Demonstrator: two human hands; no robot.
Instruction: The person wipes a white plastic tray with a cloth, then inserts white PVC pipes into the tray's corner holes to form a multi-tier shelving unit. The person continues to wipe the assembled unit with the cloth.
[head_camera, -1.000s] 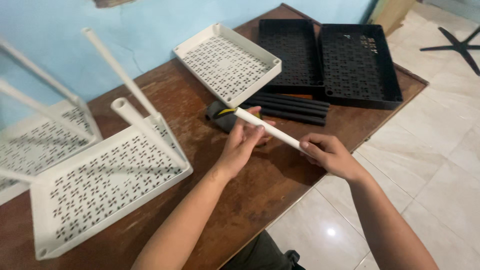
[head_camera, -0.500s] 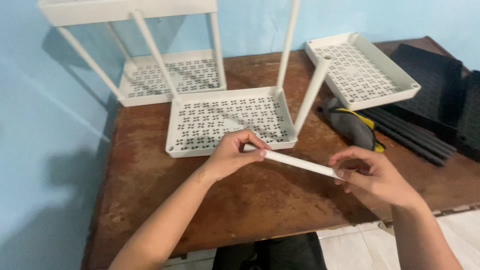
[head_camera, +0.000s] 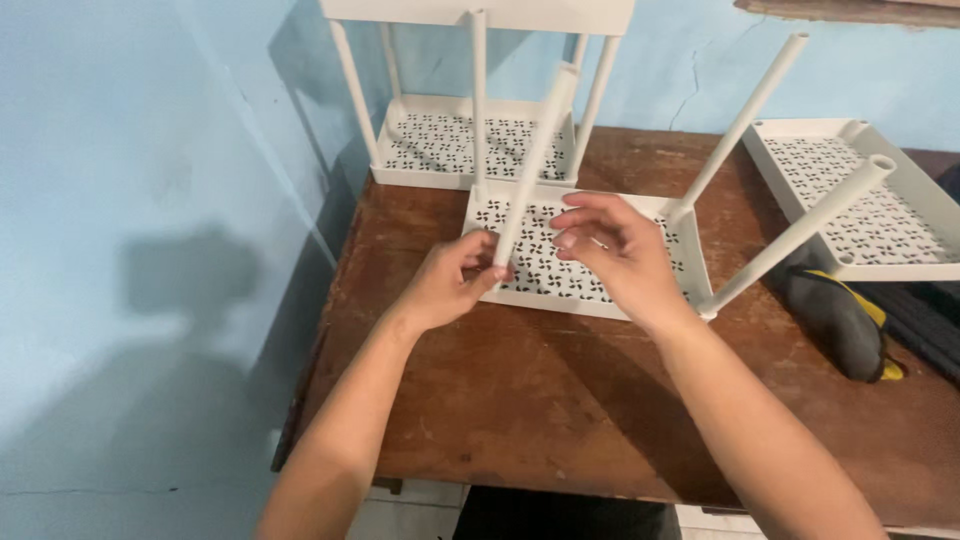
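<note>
Head camera looks down on a brown wooden worktop against a blue wall. Left hand is closed round the lower end of a white tube — the tube stands tilted, its foot at the near-left corner of a white perforated tray. Right hand hovers just beside the tube, fingers half curled, gripping nothing that shows. Two more white legs slant up from the tray's right side. A black-and-yellow glove lies near — right of the tray.

Two bare forearms and hands, no sleeves, rings, watch or gloves in view.
</note>
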